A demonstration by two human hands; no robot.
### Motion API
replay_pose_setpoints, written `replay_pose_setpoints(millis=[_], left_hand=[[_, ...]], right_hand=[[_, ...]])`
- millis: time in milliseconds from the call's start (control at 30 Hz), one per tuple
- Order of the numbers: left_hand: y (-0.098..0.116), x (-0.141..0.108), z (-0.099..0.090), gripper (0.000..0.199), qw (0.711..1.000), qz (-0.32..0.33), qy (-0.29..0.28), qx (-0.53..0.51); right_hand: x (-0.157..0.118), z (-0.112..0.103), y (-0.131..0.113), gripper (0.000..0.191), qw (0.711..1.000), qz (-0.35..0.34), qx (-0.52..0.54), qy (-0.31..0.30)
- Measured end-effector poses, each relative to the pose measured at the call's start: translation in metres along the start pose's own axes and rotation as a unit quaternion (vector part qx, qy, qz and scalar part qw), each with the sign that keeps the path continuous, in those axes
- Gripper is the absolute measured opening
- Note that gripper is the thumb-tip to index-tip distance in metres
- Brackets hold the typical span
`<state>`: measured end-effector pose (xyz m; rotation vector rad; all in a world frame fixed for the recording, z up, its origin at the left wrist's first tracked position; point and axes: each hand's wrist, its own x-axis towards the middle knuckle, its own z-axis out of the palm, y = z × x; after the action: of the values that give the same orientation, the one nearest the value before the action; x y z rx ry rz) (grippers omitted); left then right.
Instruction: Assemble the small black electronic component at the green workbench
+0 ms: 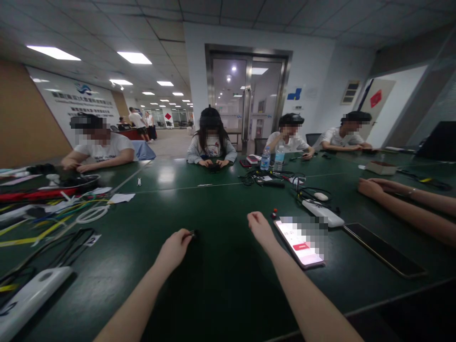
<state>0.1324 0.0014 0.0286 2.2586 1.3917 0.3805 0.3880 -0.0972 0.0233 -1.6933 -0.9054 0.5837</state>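
Observation:
My left hand [175, 248] is over the dark green table [221, 285], its thumb and fingers pinched on a small dark object [193, 233] too small to name. To the right, my right hand [259, 224] is closed with its fingers curled in; whatever it may hold is hidden. Just beyond its fingers stands a small dark item with a red top [274, 213]. Beside my right forearm lies a phone with a lit screen [299, 242].
A dark phone [384, 249] and a white power strip [322, 213] lie at the right, near another person's hands [372, 187]. Bottles [279, 158] stand farther back. Cables [53, 228] and another power strip [35, 301] fill the left. Several people sit around the table.

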Motion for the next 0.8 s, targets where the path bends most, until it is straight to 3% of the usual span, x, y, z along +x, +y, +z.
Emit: replay_pose_setpoints(millis=[67,167,300,433,800], left_hand=[[0.019,0.003,0.015,0.023,1.0,0.021,-0.008,-0.022],[0.037,0.001,0.035,0.023,0.997,0.055,0.0,-0.058],[0.04,-0.003,0.048,0.024,0.992,0.093,0.01,-0.087],[0.036,-0.005,0.049,0.024,0.987,0.113,-0.001,-0.112],[0.037,-0.011,0.041,0.022,0.985,0.119,-0.046,-0.114]], right_hand=[[-0.001,0.024,-0.006,0.017,0.998,-0.027,-0.016,-0.06],[-0.007,0.041,-0.012,0.018,0.99,-0.067,-0.035,-0.122],[-0.022,0.041,-0.014,0.025,0.976,-0.123,-0.054,-0.173],[-0.035,0.037,-0.015,0.032,0.938,-0.19,-0.119,-0.265],[-0.034,0.041,-0.015,0.028,0.93,-0.178,-0.162,-0.278]])
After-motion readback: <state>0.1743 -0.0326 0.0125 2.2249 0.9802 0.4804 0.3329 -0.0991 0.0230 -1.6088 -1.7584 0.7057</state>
